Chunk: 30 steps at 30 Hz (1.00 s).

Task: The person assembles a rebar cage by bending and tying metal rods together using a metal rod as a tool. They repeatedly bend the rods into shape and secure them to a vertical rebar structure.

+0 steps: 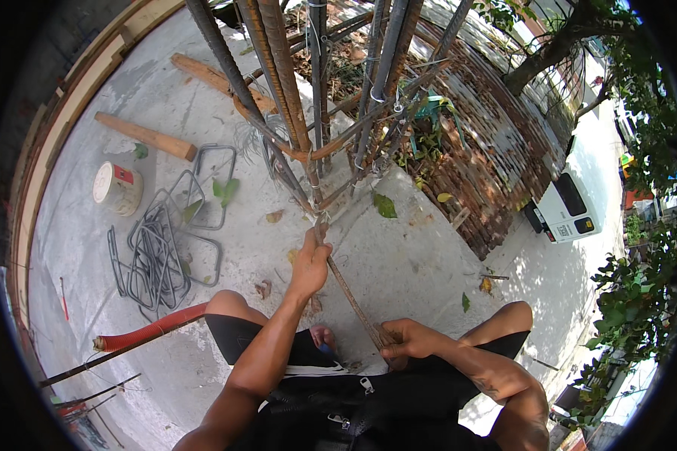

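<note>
A thin rusty steel rod [353, 301] runs slantwise from the foot of the rebar column toward my body. Closed around its far end is my left hand [311, 263], right beside the column's near corner. My right hand [410, 340] grips the near end, close to my lap. The rebar column [293, 98] stands upright, its rusty and dark bars crossed by a square steel stirrup [342, 141]. Thin tie wire [320, 216] shows at the corner just beyond my left hand. Whether the rod's far tip touches the column, I cannot tell.
Bent steel stirrups [158, 259] lie piled at the left, by a white bucket [118, 188] and a wooden piece [147, 135]. An orange pipe [150, 328] lies near my left knee. Rusty corrugated sheets [481, 165] lie at the right, with a white vehicle [568, 207] beyond.
</note>
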Motion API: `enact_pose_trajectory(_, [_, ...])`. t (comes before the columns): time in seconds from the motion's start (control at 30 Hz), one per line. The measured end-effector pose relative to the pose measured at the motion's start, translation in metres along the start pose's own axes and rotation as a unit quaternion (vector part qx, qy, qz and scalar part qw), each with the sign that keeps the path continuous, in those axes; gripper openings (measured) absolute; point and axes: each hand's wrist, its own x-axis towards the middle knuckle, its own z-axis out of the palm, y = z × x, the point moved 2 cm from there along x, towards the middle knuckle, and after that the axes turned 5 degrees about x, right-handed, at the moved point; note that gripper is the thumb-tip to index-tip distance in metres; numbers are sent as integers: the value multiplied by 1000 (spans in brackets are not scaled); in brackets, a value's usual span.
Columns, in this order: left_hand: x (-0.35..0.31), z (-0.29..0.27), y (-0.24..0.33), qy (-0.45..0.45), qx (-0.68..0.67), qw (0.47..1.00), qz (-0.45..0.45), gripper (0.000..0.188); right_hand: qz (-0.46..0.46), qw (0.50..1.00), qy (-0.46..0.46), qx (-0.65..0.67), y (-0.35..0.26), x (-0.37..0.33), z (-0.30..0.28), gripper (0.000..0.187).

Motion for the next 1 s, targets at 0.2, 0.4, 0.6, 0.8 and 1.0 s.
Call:
enact_pose_trajectory(0.2, [25,9,-55,-55,-18,988,-144,48,36,927,175,-331,39,88,20,31])
enact_pose_trajectory(0.4, [30,7,-58,-107,63,980,-155,57,9,857,-33,514,82,97,46,22])
enact_pose_trajectory(0.6, [35,11,-26,-159,180,956,-168,82,161,918,90,352,106,100,21,20])
enact_pose_trajectory(0.8, [18,46,44,-275,214,936,53,52,16,720,571,-394,-3,7,-108,18])
enact_pose_trajectory(1.0, [19,69,111,55,203,891,403,32,-178,549,504,-642,-97,-42,-143,26])
